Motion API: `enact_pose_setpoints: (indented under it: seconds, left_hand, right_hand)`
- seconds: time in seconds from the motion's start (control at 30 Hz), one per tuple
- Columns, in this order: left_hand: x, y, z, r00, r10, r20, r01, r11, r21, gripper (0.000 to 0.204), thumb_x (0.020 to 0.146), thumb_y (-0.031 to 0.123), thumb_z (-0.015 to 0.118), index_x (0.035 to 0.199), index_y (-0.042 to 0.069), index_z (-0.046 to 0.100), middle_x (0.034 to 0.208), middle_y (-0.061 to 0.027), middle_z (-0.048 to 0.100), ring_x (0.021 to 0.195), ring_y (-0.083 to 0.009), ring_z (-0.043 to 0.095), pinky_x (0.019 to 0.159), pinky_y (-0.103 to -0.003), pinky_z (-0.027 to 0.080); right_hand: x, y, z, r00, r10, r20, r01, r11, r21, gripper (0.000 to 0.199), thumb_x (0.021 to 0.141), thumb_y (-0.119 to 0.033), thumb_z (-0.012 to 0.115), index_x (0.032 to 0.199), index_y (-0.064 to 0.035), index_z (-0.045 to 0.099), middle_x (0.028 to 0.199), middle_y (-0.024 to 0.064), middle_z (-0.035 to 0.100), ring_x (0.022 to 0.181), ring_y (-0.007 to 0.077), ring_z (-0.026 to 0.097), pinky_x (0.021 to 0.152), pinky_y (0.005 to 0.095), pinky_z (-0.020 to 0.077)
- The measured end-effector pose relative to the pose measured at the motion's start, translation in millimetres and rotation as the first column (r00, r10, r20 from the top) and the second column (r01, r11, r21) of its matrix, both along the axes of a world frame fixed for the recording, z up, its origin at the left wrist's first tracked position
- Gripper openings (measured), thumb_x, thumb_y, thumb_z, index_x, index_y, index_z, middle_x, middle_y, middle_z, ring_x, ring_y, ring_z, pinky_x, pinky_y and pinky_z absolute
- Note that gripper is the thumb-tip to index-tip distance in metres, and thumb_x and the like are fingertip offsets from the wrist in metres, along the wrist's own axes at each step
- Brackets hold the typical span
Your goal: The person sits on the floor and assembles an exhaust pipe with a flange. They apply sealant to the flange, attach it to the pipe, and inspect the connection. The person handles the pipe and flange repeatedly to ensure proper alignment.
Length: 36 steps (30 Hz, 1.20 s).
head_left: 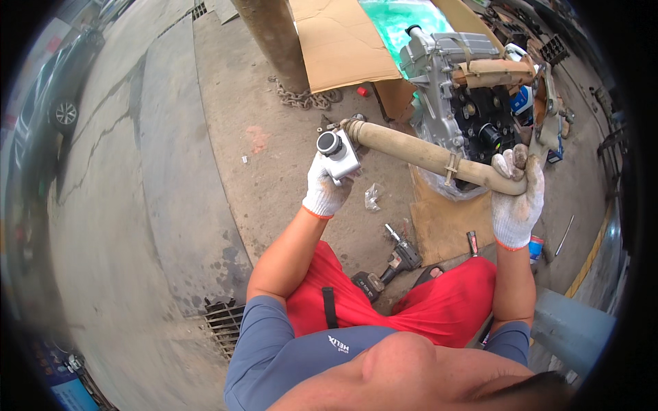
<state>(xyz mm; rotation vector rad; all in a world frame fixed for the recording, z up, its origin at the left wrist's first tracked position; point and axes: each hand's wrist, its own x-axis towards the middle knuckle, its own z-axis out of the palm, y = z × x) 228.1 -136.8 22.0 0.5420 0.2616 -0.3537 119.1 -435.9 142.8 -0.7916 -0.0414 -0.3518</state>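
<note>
My left hand (pixel 327 188), in a white knit glove with an orange cuff, is closed round a small silver housing (pixel 340 156) with a round black end. Just behind that housing sits one end of a thick, dirty tan pipe (pixel 418 151); whether the two are joined I cannot tell. A clamp (pixel 451 168) rings the pipe towards its right part. My right hand (pixel 519 195), gloved alike and stained at the fingertips, grips the pipe's bent right end. Beyond the pipe stands a silver and black engine (pixel 466 103), partly covered by pipe and hand.
A cordless impact wrench (pixel 394 264) lies on the floor before my red-trousered legs. Cardboard (pixel 445 222) lies under the engine, near a crumpled clear plastic bag (pixel 373 196). A rusty chain (pixel 301 100) circles a post (pixel 277 44). A floor grate (pixel 225 327) and parked car (pixel 58 103) are left.
</note>
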Motion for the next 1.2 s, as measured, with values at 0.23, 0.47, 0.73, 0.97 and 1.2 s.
enact_pose_setpoints:
  seconds: [0.23,0.47,0.73,0.97,1.2]
  left_hand:
    - [-1,-2,6,0.996,0.005,0.085,-0.008,1.000,0.026,0.041,0.108,0.020,0.045,0.146,0.010,0.055,0.133,-0.0080,0.068,0.112,-0.0281,0.072,0.071,-0.033,0.062]
    - [2,-3,-18,0.988,0.077,0.132,-0.086,0.994,0.068,0.038,0.106,0.029,0.052,0.139,0.013,0.059,0.119,-0.0061,0.073,0.104,-0.0248,0.073,0.084,-0.038,0.061]
    - [0,-13,9,0.982,0.092,0.163,-0.104,0.992,0.070,0.049,0.100,0.008,0.046,0.148,0.010,0.054,0.137,-0.0088,0.065,0.121,-0.0231,0.067,0.093,-0.035,0.059]
    - [1,-8,9,0.969,0.127,0.212,-0.133,0.991,0.017,0.063,0.091,-0.005,0.044,0.152,0.007,0.049,0.149,-0.0116,0.058,0.134,-0.0241,0.060,0.113,-0.040,0.052]
    - [0,-12,8,0.976,0.188,0.105,-0.184,0.982,-0.051,0.063,0.091,-0.008,0.046,0.151,0.007,0.050,0.146,-0.0101,0.060,0.132,-0.0235,0.061,0.112,-0.039,0.053]
  right_hand:
    - [-3,4,1,0.998,-0.052,0.034,0.054,0.997,-0.046,0.019,0.108,-0.024,0.056,0.104,-0.0054,0.052,0.091,0.0018,0.041,0.080,0.0133,0.038,0.079,0.0318,0.0369]
    - [-4,18,2,0.997,-0.078,0.024,0.081,0.990,-0.120,0.021,0.109,-0.026,0.054,0.104,-0.0058,0.050,0.089,0.0012,0.039,0.080,0.0129,0.037,0.079,0.0314,0.0362]
    - [1,21,-7,0.991,-0.109,-0.080,0.106,0.993,-0.042,0.027,0.111,-0.031,0.052,0.116,-0.0045,0.055,0.096,0.0023,0.051,0.087,0.0142,0.046,0.091,0.0349,0.0397]
    - [8,14,-27,0.990,-0.020,-0.137,0.023,0.999,0.025,0.027,0.109,-0.024,0.055,0.129,-0.0054,0.054,0.097,0.0019,0.054,0.089,0.0148,0.052,0.116,0.0453,0.0387]
    - [11,17,-25,0.996,0.019,-0.086,-0.004,0.986,0.169,0.028,0.108,-0.016,0.055,0.133,-0.0044,0.049,0.090,0.0017,0.048,0.086,0.0150,0.050,0.122,0.0474,0.0342]
